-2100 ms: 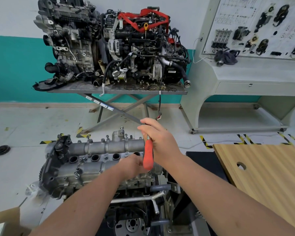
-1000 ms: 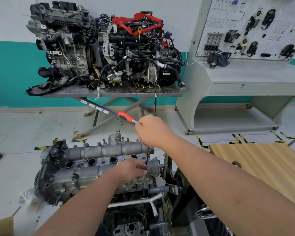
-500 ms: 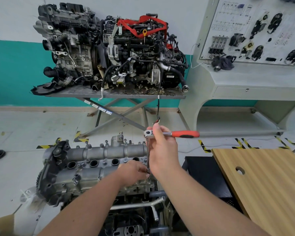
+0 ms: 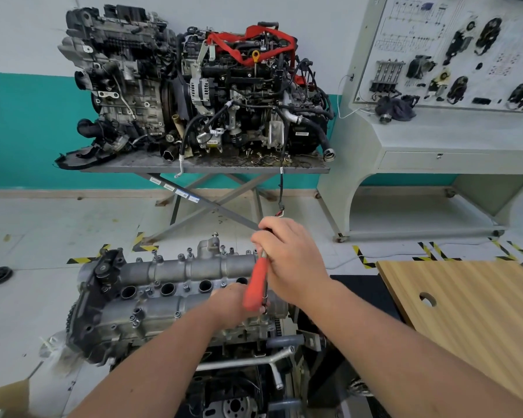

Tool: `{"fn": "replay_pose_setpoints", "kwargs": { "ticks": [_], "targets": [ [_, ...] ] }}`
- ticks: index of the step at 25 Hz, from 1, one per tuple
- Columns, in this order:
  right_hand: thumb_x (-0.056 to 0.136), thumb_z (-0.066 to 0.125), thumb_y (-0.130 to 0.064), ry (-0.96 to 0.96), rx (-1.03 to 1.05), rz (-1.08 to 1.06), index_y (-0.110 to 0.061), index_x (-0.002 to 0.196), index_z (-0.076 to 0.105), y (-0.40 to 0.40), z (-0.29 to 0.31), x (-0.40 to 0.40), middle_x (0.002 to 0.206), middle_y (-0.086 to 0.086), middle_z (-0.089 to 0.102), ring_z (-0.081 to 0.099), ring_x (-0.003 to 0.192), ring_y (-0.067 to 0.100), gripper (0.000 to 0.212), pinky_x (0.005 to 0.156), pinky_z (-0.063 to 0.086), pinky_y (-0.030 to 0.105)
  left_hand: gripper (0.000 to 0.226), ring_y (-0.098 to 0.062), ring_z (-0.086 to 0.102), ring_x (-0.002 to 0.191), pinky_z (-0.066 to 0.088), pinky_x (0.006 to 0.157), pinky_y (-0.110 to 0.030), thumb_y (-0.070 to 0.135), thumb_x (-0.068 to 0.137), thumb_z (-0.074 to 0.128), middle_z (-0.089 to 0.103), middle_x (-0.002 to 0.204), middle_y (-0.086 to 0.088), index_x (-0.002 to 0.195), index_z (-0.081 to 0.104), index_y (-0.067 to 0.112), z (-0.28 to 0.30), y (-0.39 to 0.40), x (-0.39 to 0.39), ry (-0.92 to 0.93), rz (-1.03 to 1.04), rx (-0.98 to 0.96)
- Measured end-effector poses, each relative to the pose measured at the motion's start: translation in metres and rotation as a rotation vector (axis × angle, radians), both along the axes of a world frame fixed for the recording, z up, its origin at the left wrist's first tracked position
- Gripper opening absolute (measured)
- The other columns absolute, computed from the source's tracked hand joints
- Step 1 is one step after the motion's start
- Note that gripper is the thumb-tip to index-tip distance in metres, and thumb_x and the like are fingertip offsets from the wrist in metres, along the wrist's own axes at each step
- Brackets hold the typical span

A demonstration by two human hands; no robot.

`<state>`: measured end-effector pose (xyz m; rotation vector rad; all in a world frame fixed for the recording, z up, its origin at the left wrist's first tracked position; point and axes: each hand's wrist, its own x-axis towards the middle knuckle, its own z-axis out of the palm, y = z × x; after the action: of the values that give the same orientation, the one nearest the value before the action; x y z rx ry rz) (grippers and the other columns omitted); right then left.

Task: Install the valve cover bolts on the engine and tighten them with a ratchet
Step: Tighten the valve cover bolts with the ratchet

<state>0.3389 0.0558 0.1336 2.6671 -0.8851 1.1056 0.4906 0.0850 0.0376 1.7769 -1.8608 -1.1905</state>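
A grey engine with its valve cover (image 4: 175,285) sits on a stand below me, several small bolts (image 4: 135,319) standing in its holes. My right hand (image 4: 290,257) grips the head of a ratchet, whose red handle (image 4: 255,286) points down toward me. A thin extension runs from the ratchet down to the cover's right end. My left hand (image 4: 230,306) curls around the bottom of that extension at the cover, partly hidden behind the red handle.
A wooden tabletop with a round hole (image 4: 465,315) lies at the right. Two more engines (image 4: 194,92) stand on a metal scissor table (image 4: 206,168) ahead. A grey training bench with a parts panel (image 4: 441,125) is at the back right. A cardboard box corner (image 4: 3,396) is lower left.
The ratchet handle has swung from pointing right, half a second ago, round to pointing down toward me. Both hands stay at the cover's right end.
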Motion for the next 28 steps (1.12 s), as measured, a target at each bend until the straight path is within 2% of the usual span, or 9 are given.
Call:
{"fn": "replay_pose_setpoints", "kwargs": {
  "ticks": [6, 11, 13, 16, 18, 20, 23, 25, 28],
  "targets": [
    [0.099, 0.024, -0.058, 0.655, 0.053, -0.212, -0.018, 0.108, 0.058, -0.004, 0.051, 0.015, 0.101, 0.001, 0.064, 0.056, 0.098, 0.026, 0.053, 0.085, 0.040, 0.042, 0.015, -0.012, 0.060, 0.065, 0.057, 0.067, -0.033, 0.034, 0.096, 0.061, 0.071, 0.088, -0.003, 0.104, 0.072, 0.028, 0.001, -0.001, 0.000, -0.117, -0.018, 0.016],
    [0.102, 0.041, -0.045, 0.765, 0.524, -0.233, -0.013, 0.081, 0.056, -0.021, 0.077, 0.039, 0.074, 0.000, 0.060, 0.061, 0.073, 0.021, 0.041, 0.057, 0.039, 0.033, 0.008, -0.011, 0.058, 0.060, 0.052, 0.055, -0.027, 0.034, 0.096, 0.061, 0.068, 0.080, 0.002, 0.095, 0.069, 0.033, 0.002, 0.002, 0.001, -0.088, -0.029, 0.022],
    [0.099, 0.052, -0.026, 0.588, 0.908, -0.114, -0.005, 0.092, 0.058, -0.024, 0.077, 0.039, 0.072, 0.003, 0.068, 0.067, 0.073, 0.022, 0.022, 0.057, 0.039, 0.029, 0.011, -0.013, 0.062, 0.069, 0.053, 0.068, -0.030, 0.035, 0.096, 0.061, 0.065, 0.083, 0.006, 0.086, 0.065, 0.033, 0.000, 0.002, 0.003, -0.122, -0.057, -0.037],
    [0.102, 0.047, -0.015, -0.550, 1.670, -0.067, -0.009, 0.114, 0.052, -0.015, 0.062, 0.042, 0.067, 0.003, 0.072, 0.072, 0.069, 0.019, 0.014, 0.057, 0.040, 0.028, 0.015, -0.009, 0.062, 0.078, 0.049, 0.084, -0.033, 0.041, 0.096, 0.059, 0.063, 0.087, 0.010, 0.087, 0.066, 0.031, -0.003, 0.005, 0.001, -0.196, -0.061, -0.121],
    [0.104, 0.050, -0.019, -1.064, 1.723, -0.055, -0.015, 0.111, 0.054, -0.009, 0.045, 0.043, 0.076, -0.001, 0.075, 0.071, 0.072, 0.013, 0.009, 0.059, 0.039, 0.026, 0.023, -0.012, 0.060, 0.083, 0.048, 0.087, -0.036, 0.043, 0.096, 0.057, 0.062, 0.093, 0.008, 0.090, 0.069, 0.025, -0.006, 0.005, -0.001, -0.244, -0.063, -0.166],
    [0.099, 0.060, -0.018, -1.328, 1.702, 0.031, -0.020, 0.089, 0.059, -0.003, 0.032, 0.043, 0.079, -0.005, 0.074, 0.069, 0.077, 0.011, 0.010, 0.067, 0.042, 0.026, 0.027, -0.016, 0.058, 0.094, 0.044, 0.094, -0.038, 0.045, 0.095, 0.057, 0.056, 0.106, 0.008, 0.095, 0.071, 0.021, -0.009, 0.005, -0.002, -0.292, -0.062, -0.189],
    [0.094, 0.065, -0.012, -1.476, 1.611, 0.182, -0.023, 0.072, 0.053, 0.001, 0.025, 0.035, 0.082, -0.002, 0.073, 0.065, 0.082, 0.017, 0.028, 0.070, 0.045, 0.030, 0.031, -0.017, 0.054, 0.112, 0.037, 0.105, -0.043, 0.046, 0.095, 0.058, 0.047, 0.129, 0.010, 0.110, 0.071, 0.023, -0.012, 0.002, -0.003, -0.305, -0.061, -0.185],
    [0.097, 0.063, -0.023, -1.284, 1.425, 0.199, -0.028, 0.091, 0.066, 0.006, 0.017, 0.032, 0.099, -0.008, 0.075, 0.066, 0.094, 0.015, 0.008, 0.077, 0.049, 0.029, 0.033, -0.016, 0.052, 0.117, 0.039, 0.106, -0.043, 0.044, 0.095, 0.059, 0.046, 0.136, 0.011, 0.114, 0.070, 0.021, -0.013, 0.000, -0.003, -0.289, -0.063, -0.171],
    [0.099, 0.058, -0.037, -0.860, 1.033, 0.147, -0.038, 0.113, 0.070, 0.010, 0.003, 0.025, 0.128, -0.018, 0.065, 0.058, 0.119, 0.001, 0.018, 0.101, 0.047, 0.023, 0.027, -0.015, 0.053, 0.116, 0.042, 0.103, -0.042, 0.039, 0.095, 0.061, 0.049, 0.136, 0.010, 0.106, 0.071, 0.017, -0.010, 0.000, -0.005, -0.249, -0.066, -0.152]
  ]
}}
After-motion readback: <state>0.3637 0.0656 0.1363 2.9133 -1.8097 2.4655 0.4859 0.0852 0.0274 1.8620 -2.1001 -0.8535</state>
